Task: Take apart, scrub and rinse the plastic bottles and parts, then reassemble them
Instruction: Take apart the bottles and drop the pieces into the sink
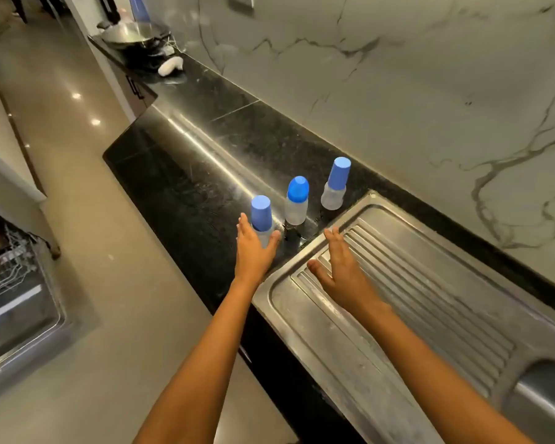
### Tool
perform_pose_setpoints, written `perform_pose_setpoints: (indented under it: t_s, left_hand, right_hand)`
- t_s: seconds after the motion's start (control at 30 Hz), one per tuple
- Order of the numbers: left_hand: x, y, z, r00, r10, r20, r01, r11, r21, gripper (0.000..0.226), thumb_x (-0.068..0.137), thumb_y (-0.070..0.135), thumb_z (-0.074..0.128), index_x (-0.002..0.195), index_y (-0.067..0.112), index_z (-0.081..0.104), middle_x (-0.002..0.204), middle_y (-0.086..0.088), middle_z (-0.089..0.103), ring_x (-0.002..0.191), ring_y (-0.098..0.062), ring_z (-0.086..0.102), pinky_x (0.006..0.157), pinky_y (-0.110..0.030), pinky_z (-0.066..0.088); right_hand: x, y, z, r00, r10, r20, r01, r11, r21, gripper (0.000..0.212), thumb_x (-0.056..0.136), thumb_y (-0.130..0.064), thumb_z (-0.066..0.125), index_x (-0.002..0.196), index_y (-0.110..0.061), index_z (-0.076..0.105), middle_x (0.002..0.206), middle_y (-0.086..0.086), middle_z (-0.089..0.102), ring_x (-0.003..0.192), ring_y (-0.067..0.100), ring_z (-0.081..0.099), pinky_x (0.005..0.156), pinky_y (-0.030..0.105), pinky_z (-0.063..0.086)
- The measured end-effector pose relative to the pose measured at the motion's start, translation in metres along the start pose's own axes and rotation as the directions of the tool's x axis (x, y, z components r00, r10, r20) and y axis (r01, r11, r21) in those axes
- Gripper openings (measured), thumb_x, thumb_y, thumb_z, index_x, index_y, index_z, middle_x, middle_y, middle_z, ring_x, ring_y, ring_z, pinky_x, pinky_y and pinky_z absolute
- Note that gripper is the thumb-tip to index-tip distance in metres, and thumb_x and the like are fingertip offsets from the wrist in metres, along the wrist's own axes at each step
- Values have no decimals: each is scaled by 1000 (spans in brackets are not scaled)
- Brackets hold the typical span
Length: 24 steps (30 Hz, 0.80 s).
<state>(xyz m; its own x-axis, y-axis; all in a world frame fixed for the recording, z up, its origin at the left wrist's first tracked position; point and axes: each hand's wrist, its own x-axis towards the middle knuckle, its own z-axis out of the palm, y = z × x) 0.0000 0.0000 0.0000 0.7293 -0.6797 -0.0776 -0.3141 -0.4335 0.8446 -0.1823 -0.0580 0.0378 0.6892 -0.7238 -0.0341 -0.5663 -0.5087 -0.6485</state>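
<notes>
At frame centre the left hand (253,253) spreads around the nearest bottle (261,213) on the worktop (180,193), the right hand (342,272) hovering open over the drainboard (430,299) edge.

No writing, label, brand, number or sign can be read anywhere in view. The three blue-capped bottles (296,203) stand on the black counter (186,193) just beside the steel drainboard (430,299). Their caps look plain and their bodies cloudy, and any markings on them are too small to tell.
</notes>
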Motion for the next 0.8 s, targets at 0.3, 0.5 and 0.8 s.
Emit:
perform_pose_setpoints:
  t_s: [0.3,0.5,0.8]
  left_hand:
    - [15,-7,14,993,46,-104,-54,996,-75,53,89,22,68,132,11,40,119,-5,54,105,-13,53,90,-28,46]
    - [5,-5,19,988,85,-128,-92,994,-51,44,89,24,68,124,11,45,109,2,53,97,-9,53,79,-15,43]
    - [-77,45,62,959,247,137,-233,966,-111,50,82,35,74,122,14,52,107,4,61,94,-9,60,76,-15,46]
  right_hand:
    - [1,22,8,998,57,35,-57,998,6,73,98,-44,47,154,-15,10,162,7,4,149,18,4,111,23,10]
    - [-7,30,4,992,114,50,-117,992,52,76,96,-48,45,154,-16,7,162,6,2,149,20,3,114,28,14]
    - [-57,40,-44,978,194,-69,-172,954,247,79,92,-49,50,154,-16,13,159,4,19,146,18,19,113,27,23]
